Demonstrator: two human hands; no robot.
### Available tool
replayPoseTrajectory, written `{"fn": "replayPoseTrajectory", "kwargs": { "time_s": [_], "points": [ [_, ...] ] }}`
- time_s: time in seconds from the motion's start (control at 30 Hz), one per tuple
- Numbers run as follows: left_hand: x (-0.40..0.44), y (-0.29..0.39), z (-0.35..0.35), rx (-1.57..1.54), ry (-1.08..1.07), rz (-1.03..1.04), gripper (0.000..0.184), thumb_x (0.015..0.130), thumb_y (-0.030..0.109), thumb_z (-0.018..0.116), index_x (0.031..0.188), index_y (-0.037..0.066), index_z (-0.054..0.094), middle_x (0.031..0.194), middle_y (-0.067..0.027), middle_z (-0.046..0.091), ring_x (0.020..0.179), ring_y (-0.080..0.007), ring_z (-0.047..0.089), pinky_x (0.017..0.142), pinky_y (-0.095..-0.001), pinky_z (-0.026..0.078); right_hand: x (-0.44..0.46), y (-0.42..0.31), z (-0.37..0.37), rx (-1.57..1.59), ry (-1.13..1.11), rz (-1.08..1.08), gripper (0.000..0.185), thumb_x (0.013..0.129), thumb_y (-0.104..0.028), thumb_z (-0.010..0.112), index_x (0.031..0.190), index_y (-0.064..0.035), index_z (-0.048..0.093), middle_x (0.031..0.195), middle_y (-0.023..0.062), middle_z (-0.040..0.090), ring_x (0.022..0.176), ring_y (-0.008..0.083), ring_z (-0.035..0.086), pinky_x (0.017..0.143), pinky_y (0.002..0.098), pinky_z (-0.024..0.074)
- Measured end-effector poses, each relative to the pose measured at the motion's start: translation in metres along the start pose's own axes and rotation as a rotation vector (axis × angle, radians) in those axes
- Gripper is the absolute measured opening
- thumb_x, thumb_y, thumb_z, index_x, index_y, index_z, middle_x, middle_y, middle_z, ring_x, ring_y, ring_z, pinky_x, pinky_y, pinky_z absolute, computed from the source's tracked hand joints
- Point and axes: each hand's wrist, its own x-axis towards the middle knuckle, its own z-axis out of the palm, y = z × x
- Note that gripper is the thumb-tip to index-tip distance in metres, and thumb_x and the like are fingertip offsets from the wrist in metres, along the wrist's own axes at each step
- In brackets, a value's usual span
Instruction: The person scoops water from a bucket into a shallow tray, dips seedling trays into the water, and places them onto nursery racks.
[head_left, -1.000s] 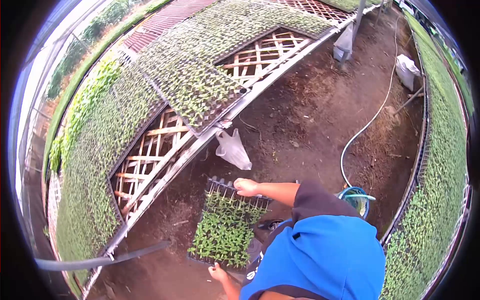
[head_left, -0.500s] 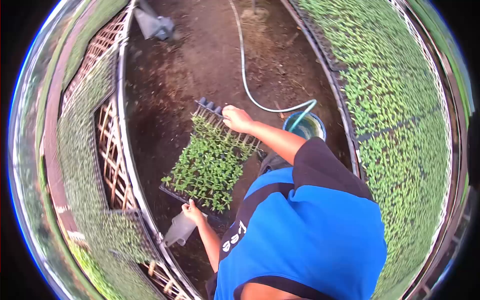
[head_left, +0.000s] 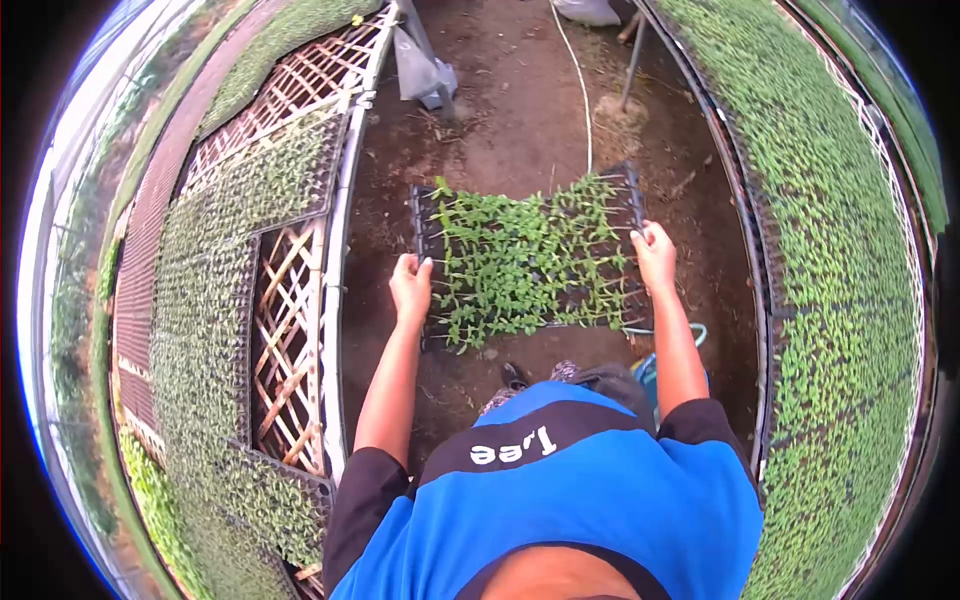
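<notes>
A black tray of green seedlings (head_left: 530, 262) is held up in front of my body, above the dirt floor. My left hand (head_left: 411, 285) grips its left edge, the thumb and fingers closed round the rim. On the opposite side my right hand (head_left: 653, 255) is closed on the right edge. The plants cover most of the tray, with dark cells showing between them. Below the tray my shoes show in part.
A lattice bench (head_left: 290, 345) with seedling trays runs along the left. Another bench of seedlings (head_left: 840, 350) lines the right. A hose (head_left: 582, 90) lies on the soil, and a blue bucket (head_left: 650, 375) is partly hidden near my right arm. A plastic bag (head_left: 418, 72) hangs at the upper left.
The tray has turned from slanted to roughly level across my front. Both hands now hold opposite sides, left and right, rather than near and far. The view has swung round too.
</notes>
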Motion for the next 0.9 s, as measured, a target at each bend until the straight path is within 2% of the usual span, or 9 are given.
{"fn": "replayPoseTrajectory", "kwargs": {
  "time_s": [0.1,0.17,0.33,0.4,0.47,0.53,0.6,0.8,0.9],
  "points": [
    [0.078,0.007,0.022,-0.014,-0.033,0.096,0.018,0.072,0.013,0.059,0.073,0.0,0.048,0.061,-0.0006,0.046,0.059,-0.0069,0.038,0.055,-0.0228,0.036,0.052,-0.019,0.012,0.076,0.032,0.005,0.029,0.074,-0.009,0.057,0.06,-0.0039,0.033,0.057,-0.0005,0.031,0.066,0.0099,0.042,0.074,0.0253,0.0373],
    [0.129,0.021,0.035,0.009,0.0,0.19,0.02,0.071,0.015,0.059,0.071,0.0,0.046,0.06,-0.0051,0.047,0.057,-0.0103,0.04,0.055,-0.0262,0.037,0.088,-0.033,0.023,0.101,0.044,0.023,0.029,0.074,-0.008,0.058,0.059,-0.0051,0.033,0.061,0.0013,0.035,0.086,0.0157,0.048,0.076,0.0276,0.0355],
    [0.275,0.042,0.092,-0.047,0.005,0.242,0.02,0.07,0.014,0.06,0.069,-0.001,0.046,0.058,-0.0064,0.049,0.055,-0.0115,0.043,0.053,-0.027,0.038,0.206,-0.035,0.086,0.183,0.049,0.015,0.03,0.075,-0.007,0.057,0.059,-0.0069,0.031,0.061,-0.0006,0.033,0.08,0.0139,0.045,0.075,0.0244,0.032],
    [0.334,0.063,0.104,-0.072,-0.009,0.219,0.021,0.07,0.014,0.061,0.068,-0.001,0.046,0.057,-0.0069,0.047,0.054,-0.0116,0.042,0.052,-0.0274,0.037,0.259,-0.052,0.116,0.226,0.005,0.183,0.029,0.075,-0.007,0.055,0.059,-0.0081,0.031,0.062,-0.0012,0.033,0.081,0.013,0.042,0.075,0.0236,0.0309],
    [0.4,0.076,0.115,-0.052,-0.001,0.213,0.023,0.07,0.016,0.061,0.068,-0.001,0.045,0.057,-0.0069,0.046,0.053,-0.0119,0.041,0.052,-0.0276,0.037,0.315,-0.056,0.156,0.27,0.03,0.04,0.029,0.075,-0.007,0.055,0.059,-0.0082,0.031,0.063,0.0002,0.036,0.084,0.0138,0.042,0.077,0.0247,0.0303],
    [0.461,0.084,0.12,-0.085,0.023,0.197,0.025,0.07,0.018,0.062,0.069,-0.001,0.045,0.057,-0.0067,0.047,0.053,-0.0125,0.041,0.053,-0.0281,0.037,0.377,-0.052,0.193,0.231,-0.044,0.088,0.028,0.075,-0.008,0.056,0.059,-0.0076,0.032,0.065,0.0014,0.038,0.089,0.0156,0.042,0.079,0.0261,0.0294],
    [0.524,0.094,0.098,-0.012,0.066,0.184,0.025,0.069,0.019,0.062,0.07,0.0,0.046,0.058,-0.0062,0.048,0.054,-0.013,0.042,0.054,-0.0283,0.038,0.434,-0.075,0.232,0.268,-0.089,0.068,0.028,0.074,-0.008,0.057,0.059,-0.0072,0.033,0.066,0.0013,0.039,0.091,0.0167,0.042,0.08,0.0267,0.0291],
    [0.686,0.113,-0.048,0.173,0.257,0.185,0.023,0.07,0.021,0.062,0.072,0.001,0.05,0.061,-0.0038,0.05,0.056,-0.0106,0.044,0.054,-0.0254,0.037,0.55,-0.177,0.371,0.673,-0.317,0.076,0.019,0.076,-0.003,0.055,0.064,-0.0096,0.042,0.067,-0.0049,0.044,0.062,0.0027,0.04,0.057,0.017,0.0319],
    [0.756,0.104,-0.135,0.429,0.437,0.301,0.029,0.07,0.027,0.061,0.08,0.001,0.051,0.069,-0.0099,0.055,0.065,-0.0179,0.051,0.06,-0.0298,0.04,0.572,-0.236,0.463,0.881,-0.457,0.139,0.019,0.076,-0.003,0.056,0.064,-0.0105,0.042,0.065,-0.0045,0.046,0.058,0.0034,0.042,0.053,0.0179,0.0346]
  ]
}}
